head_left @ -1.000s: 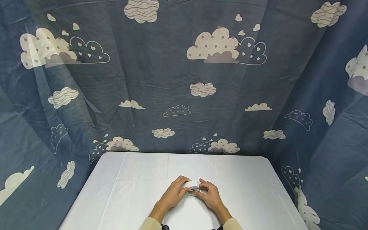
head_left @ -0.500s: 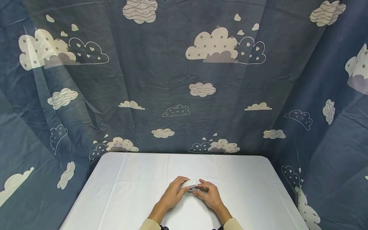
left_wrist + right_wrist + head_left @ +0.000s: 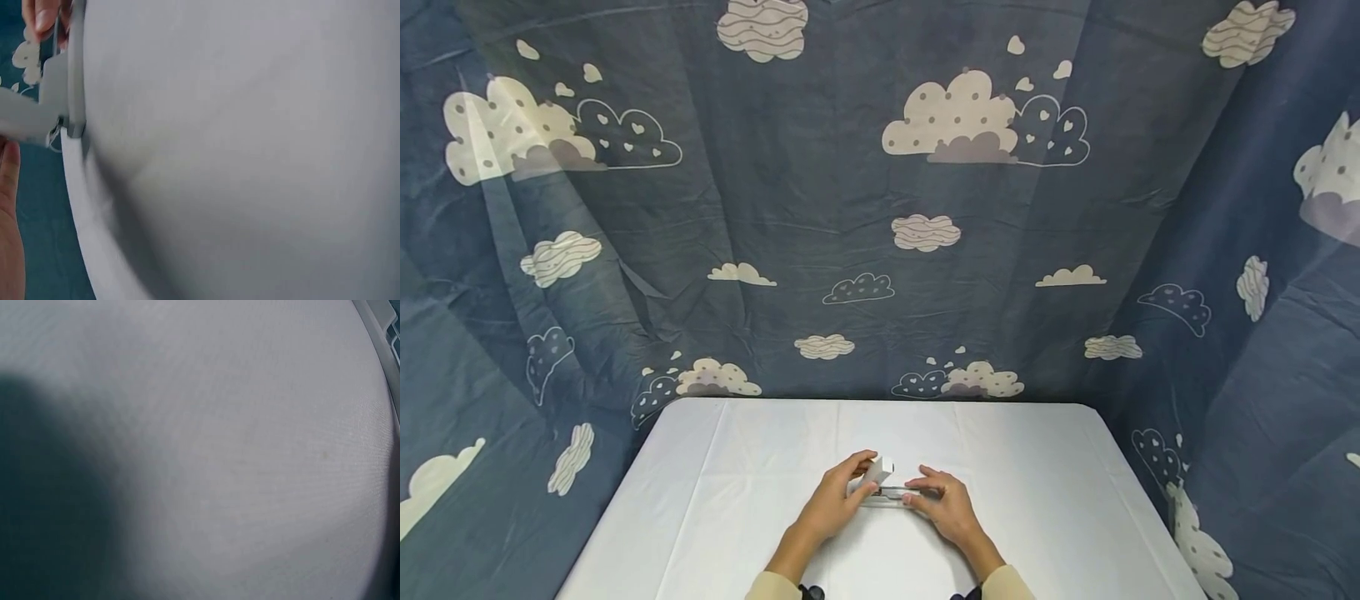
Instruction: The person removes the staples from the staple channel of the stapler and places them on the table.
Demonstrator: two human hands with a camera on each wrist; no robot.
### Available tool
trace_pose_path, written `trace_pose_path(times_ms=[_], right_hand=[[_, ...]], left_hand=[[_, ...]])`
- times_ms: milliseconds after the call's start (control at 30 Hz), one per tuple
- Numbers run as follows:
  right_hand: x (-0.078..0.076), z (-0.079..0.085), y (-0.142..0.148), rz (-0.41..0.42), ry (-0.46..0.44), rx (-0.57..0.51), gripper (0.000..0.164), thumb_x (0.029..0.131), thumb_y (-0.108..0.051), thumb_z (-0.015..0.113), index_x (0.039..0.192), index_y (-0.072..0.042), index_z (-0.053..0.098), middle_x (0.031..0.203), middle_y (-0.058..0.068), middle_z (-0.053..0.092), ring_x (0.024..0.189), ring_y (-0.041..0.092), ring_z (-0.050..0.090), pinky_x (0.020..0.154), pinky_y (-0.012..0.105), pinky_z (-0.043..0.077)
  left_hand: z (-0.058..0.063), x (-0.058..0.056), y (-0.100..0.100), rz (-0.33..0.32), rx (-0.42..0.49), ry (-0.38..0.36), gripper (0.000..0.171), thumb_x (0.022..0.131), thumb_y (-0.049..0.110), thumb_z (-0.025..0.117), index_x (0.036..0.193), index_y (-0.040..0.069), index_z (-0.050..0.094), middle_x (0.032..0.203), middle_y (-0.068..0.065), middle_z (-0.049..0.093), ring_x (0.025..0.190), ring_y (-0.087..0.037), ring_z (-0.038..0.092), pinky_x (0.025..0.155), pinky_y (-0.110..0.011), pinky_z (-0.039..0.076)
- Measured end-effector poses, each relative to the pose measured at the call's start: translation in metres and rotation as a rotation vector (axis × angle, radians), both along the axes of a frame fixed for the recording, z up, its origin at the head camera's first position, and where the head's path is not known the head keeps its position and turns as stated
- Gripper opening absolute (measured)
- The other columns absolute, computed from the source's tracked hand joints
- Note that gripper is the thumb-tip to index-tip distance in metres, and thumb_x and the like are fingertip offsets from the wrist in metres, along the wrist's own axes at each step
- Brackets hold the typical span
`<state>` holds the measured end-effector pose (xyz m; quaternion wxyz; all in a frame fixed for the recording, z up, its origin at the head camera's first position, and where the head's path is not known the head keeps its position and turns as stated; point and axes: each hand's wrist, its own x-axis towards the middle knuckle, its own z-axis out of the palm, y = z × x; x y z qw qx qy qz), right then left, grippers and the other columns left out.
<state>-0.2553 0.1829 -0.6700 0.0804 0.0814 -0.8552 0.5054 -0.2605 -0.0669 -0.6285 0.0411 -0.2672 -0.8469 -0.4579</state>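
A pale grey stapler (image 3: 887, 502) lies on the white-covered table between my hands, with its top cover (image 3: 877, 472) swung up and tilted to the left. My left hand (image 3: 829, 502) grips that raised cover between thumb and fingers. At the other end, my right hand (image 3: 951, 510) pinches the lower part. In the left wrist view the hinge and a small metal spring show where the cover (image 3: 22, 115) meets the base (image 3: 76, 81). Only a corner of the stapler (image 3: 378, 331) appears in the right wrist view, and the right hand's fingers are out of that view.
A white cloth covers the table (image 3: 760, 467), whose far edge has rounded corners. Behind and to both sides hangs a dark blue curtain (image 3: 820, 192) printed with clouds.
My left hand has moved left and slightly up, swinging the stapler's cover open and away from the base. My right hand has stayed nearly in place.
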Motion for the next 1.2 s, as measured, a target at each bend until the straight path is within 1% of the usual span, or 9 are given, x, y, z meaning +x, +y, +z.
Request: trace_pose_path(times_ms=[133,267,367,467,600,833,1033,1133,1200], right_hand=[[0.000,0.002,-0.001,-0.002,-0.018,0.008,0.019,0.078,-0.026,0.089,0.095,-0.021,0.082,0.134,0.019,0.068,0.131,0.042,0.060,0.118,0.062,0.033],[0.001,0.003,-0.001,0.009,-0.040,0.023,0.019,0.080,-0.028,0.088,0.096,-0.020,0.082,0.135,0.018,0.068,0.133,0.042,0.059,0.119,0.061,0.031],[0.001,0.004,-0.001,0.013,-0.044,0.011,0.019,0.079,-0.027,0.089,0.096,-0.020,0.082,0.133,0.016,0.070,0.133,0.040,0.059,0.120,0.059,0.031],[0.000,0.005,-0.001,0.019,-0.042,-0.018,0.019,0.079,-0.025,0.089,0.096,-0.020,0.082,0.129,0.014,0.072,0.132,0.037,0.060,0.121,0.058,0.029],[0.000,0.005,-0.003,0.028,-0.034,-0.031,0.019,0.080,-0.025,0.088,0.096,-0.020,0.081,0.126,0.012,0.074,0.131,0.037,0.061,0.121,0.058,0.029],[0.002,0.002,0.000,0.022,-0.002,-0.010,0.016,0.080,-0.023,0.088,0.095,-0.022,0.082,0.122,0.011,0.075,0.127,0.037,0.064,0.119,0.059,0.032],[0.000,0.000,0.002,0.029,-0.028,-0.026,0.017,0.080,-0.023,0.088,0.096,-0.024,0.082,0.121,0.008,0.076,0.128,0.035,0.063,0.121,0.057,0.031],[-0.001,0.001,0.001,0.033,-0.051,-0.011,0.017,0.082,-0.025,0.087,0.097,-0.024,0.081,0.125,0.009,0.074,0.130,0.036,0.062,0.118,0.057,0.035],[-0.002,0.002,0.000,0.040,-0.068,0.013,0.017,0.083,-0.027,0.086,0.099,-0.024,0.081,0.128,0.010,0.073,0.131,0.037,0.061,0.116,0.056,0.040]], left_hand=[[0.004,0.000,-0.010,-0.005,0.022,-0.037,0.052,0.100,0.026,0.068,0.147,0.016,0.049,0.135,-0.002,0.066,0.123,-0.018,0.065,0.107,-0.037,0.052],[0.004,0.002,-0.021,0.003,0.054,-0.069,0.051,0.099,0.022,0.069,0.145,0.011,0.049,0.135,-0.003,0.064,0.123,-0.019,0.065,0.107,-0.032,0.051],[0.002,0.001,-0.027,-0.004,0.074,-0.083,0.050,0.100,0.022,0.068,0.143,0.006,0.049,0.134,-0.006,0.064,0.123,-0.022,0.065,0.107,-0.031,0.051],[0.002,0.000,-0.034,-0.008,0.092,-0.110,0.048,0.100,0.025,0.069,0.141,0.007,0.052,0.132,-0.006,0.065,0.124,-0.024,0.065,0.108,-0.032,0.050],[0.001,-0.001,-0.047,0.021,0.102,-0.133,0.047,0.097,0.025,0.072,0.138,0.008,0.055,0.129,-0.005,0.069,0.125,-0.026,0.066,0.107,-0.034,0.050],[-0.004,0.001,-0.066,0.081,0.060,-0.167,0.036,0.092,0.027,0.078,0.122,0.018,0.061,0.121,0.004,0.073,0.121,-0.021,0.068,0.105,-0.038,0.052],[-0.007,0.001,-0.072,0.157,-0.009,-0.167,0.036,0.087,0.029,0.083,0.116,0.023,0.064,0.116,0.009,0.074,0.120,-0.020,0.069,0.107,-0.044,0.051],[-0.004,0.001,-0.074,0.197,-0.058,-0.170,0.039,0.084,0.032,0.085,0.117,0.023,0.066,0.115,0.008,0.074,0.120,-0.022,0.068,0.107,-0.050,0.050],[0.001,0.002,-0.074,0.209,-0.101,-0.160,0.046,0.082,0.037,0.086,0.121,0.020,0.066,0.120,0.005,0.073,0.121,-0.024,0.066,0.107,-0.052,0.049]])
